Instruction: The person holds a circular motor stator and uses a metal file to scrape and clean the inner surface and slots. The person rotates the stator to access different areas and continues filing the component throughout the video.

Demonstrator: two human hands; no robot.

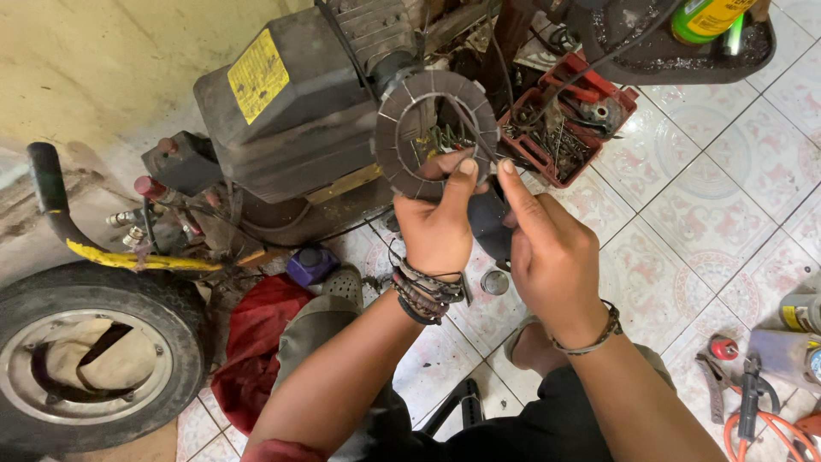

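Two hands hold up a dark ring-shaped disc over a tiled floor.

The left hand (440, 224) is clamped on the lower rim of the ring-shaped disc (436, 133), thumb pressed up against its face, keeping it raised in front of the dark engine housing (291, 111). The right hand (547, 248) sits just beside it, fingers pinched together on a thin wire (473, 128) that crosses the disc's opening. Behind them stands a red tray of small parts (564, 128); a wheel (90, 355) lies at far left, and a red cloth (256, 342) near the knee.
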